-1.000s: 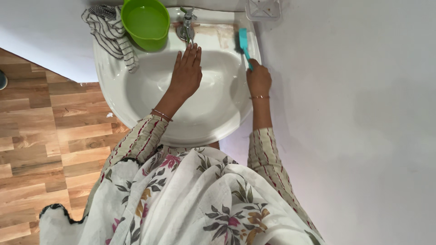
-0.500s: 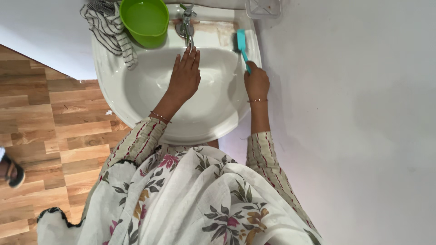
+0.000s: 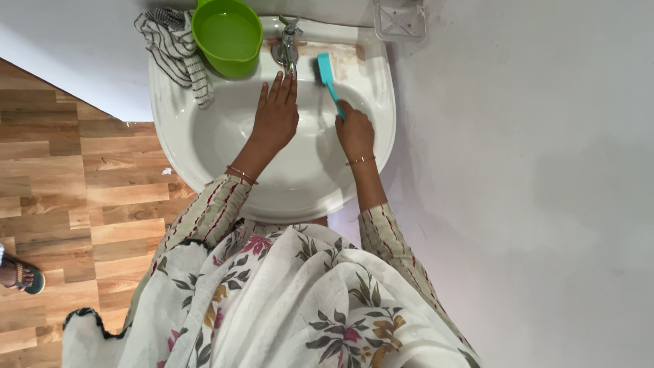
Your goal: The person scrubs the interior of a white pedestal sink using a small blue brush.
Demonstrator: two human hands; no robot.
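A white washbasin (image 3: 184, 136) is fixed to the wall below me. My left hand (image 3: 275, 116) lies flat and open inside the bowl, fingertips just under the metal tap (image 3: 287, 42). My right hand (image 3: 354, 131) is shut on the handle of a teal scrubbing brush (image 3: 327, 73), whose bristled head rests against the back rim of the basin right of the tap. Both wrists wear thin bangles.
A green plastic bowl (image 3: 228, 37) sits on the basin's back left rim, beside a striped cloth (image 3: 176, 41) draped over the edge. A clear soap holder (image 3: 400, 19) hangs on the wall at the top right. Wooden flooring (image 3: 75, 191) lies to the left, with another person's sandalled foot (image 3: 20, 274).
My right hand has shifted the brush leftwards from the basin's right rim towards the tap. My left hand stays flat under the tap. A foot has appeared at the left.
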